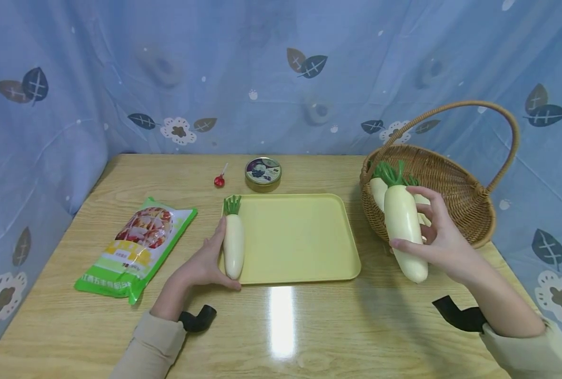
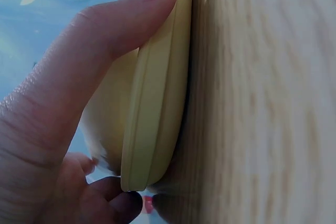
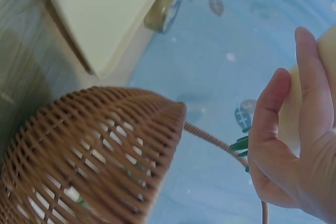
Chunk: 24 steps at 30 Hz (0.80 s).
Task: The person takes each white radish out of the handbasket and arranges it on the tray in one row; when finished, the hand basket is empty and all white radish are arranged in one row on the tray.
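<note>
My right hand (image 1: 444, 237) holds a white radish (image 1: 401, 210) with green leaf stubs, thumb on one side and fingers on the other. It hangs in front of the wicker basket (image 1: 451, 184), where more white radishes (image 1: 378, 190) show partly hidden behind it. My left hand (image 1: 207, 260) grips the near left corner of a pale yellow tray (image 1: 299, 237). In the left wrist view its thumb (image 2: 131, 22) presses on the tray rim (image 2: 152, 108), with fingers around the far side. Another white radish (image 1: 234, 247) lies lengthwise along the tray's left side.
A green and white food bag (image 1: 138, 247) lies on the table left of the tray. Behind the tray are a red lollipop (image 1: 219, 181) and a round tin (image 1: 263, 174). The basket's tall handle (image 1: 510, 123) arches up at the right, before a blue patterned curtain (image 1: 243, 79).
</note>
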Each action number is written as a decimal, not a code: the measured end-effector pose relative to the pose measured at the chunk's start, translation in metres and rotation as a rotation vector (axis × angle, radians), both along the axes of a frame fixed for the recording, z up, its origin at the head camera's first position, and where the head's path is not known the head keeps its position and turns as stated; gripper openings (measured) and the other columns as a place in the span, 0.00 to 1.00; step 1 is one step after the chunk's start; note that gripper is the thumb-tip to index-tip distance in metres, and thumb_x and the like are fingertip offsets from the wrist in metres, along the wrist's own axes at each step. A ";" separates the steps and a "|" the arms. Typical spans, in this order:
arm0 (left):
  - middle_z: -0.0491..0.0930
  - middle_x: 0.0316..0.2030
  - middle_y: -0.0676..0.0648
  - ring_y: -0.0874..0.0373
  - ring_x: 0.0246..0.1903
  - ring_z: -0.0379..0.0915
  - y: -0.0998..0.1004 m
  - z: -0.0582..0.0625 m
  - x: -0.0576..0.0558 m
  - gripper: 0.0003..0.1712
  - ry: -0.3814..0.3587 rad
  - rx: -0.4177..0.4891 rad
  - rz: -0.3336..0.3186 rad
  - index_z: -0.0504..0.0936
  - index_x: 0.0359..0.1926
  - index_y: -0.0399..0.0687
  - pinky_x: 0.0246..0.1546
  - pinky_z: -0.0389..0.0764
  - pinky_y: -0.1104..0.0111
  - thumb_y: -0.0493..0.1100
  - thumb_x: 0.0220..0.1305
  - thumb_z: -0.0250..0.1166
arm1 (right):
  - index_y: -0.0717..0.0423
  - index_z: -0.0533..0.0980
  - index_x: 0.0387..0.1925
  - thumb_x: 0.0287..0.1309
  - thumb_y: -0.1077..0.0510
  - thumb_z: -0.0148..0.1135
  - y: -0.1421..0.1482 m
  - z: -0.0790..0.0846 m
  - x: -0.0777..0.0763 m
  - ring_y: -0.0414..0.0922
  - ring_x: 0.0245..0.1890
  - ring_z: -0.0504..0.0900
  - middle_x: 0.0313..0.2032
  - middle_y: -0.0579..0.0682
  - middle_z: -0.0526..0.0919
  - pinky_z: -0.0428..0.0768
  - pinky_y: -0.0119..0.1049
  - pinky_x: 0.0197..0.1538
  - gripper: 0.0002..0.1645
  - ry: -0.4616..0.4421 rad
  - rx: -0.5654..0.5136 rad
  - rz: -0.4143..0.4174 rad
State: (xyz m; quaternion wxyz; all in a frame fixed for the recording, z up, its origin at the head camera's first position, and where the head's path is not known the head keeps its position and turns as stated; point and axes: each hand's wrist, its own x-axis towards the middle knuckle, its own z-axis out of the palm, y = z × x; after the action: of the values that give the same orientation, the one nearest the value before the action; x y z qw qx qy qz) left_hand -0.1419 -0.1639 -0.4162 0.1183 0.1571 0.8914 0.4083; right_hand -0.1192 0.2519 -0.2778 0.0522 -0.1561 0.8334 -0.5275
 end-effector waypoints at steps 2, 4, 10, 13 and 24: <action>0.23 0.69 0.42 0.47 0.68 0.25 -0.001 -0.001 0.000 0.88 -0.003 0.004 0.001 0.21 0.68 0.43 0.63 0.30 0.46 0.54 0.22 0.82 | 0.37 0.43 0.66 0.50 0.71 0.62 -0.004 0.001 -0.001 0.34 0.43 0.75 0.55 0.57 0.52 0.80 0.42 0.32 0.53 0.003 0.002 0.006; 0.23 0.69 0.42 0.46 0.68 0.25 -0.001 -0.001 -0.001 0.88 -0.009 0.010 0.003 0.21 0.68 0.43 0.63 0.31 0.46 0.53 0.22 0.82 | 0.38 0.43 0.66 0.49 0.70 0.63 -0.009 0.001 -0.002 0.35 0.43 0.75 0.55 0.57 0.53 0.80 0.43 0.32 0.53 0.002 0.001 0.012; 0.22 0.69 0.42 0.46 0.68 0.25 -0.001 0.000 -0.002 0.88 -0.022 0.030 0.004 0.21 0.68 0.44 0.64 0.33 0.46 0.53 0.22 0.82 | 0.39 0.42 0.66 0.50 0.68 0.63 -0.024 0.002 -0.008 0.40 0.45 0.75 0.57 0.59 0.53 0.79 0.45 0.35 0.52 -0.035 -0.019 0.031; 0.22 0.69 0.42 0.45 0.68 0.24 0.000 0.000 -0.002 0.88 -0.025 0.032 0.007 0.21 0.68 0.45 0.64 0.33 0.47 0.53 0.22 0.82 | 0.39 0.42 0.66 0.51 0.67 0.64 -0.032 0.002 -0.012 0.47 0.48 0.74 0.58 0.59 0.51 0.79 0.45 0.37 0.52 -0.067 -0.034 0.042; 0.22 0.69 0.43 0.43 0.67 0.25 -0.001 0.002 -0.002 0.87 -0.036 0.021 0.014 0.21 0.68 0.45 0.64 0.34 0.46 0.53 0.22 0.82 | 0.41 0.43 0.65 0.49 0.61 0.67 -0.054 -0.015 -0.025 0.61 0.50 0.72 0.59 0.61 0.52 0.78 0.46 0.40 0.52 -0.080 -0.014 0.067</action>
State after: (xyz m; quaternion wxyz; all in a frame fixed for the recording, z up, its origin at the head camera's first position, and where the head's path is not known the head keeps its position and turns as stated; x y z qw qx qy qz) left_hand -0.1436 -0.1650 -0.4144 0.1297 0.1448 0.8859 0.4212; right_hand -0.1446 0.1975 -0.2925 0.1020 -0.1631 0.8212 -0.5372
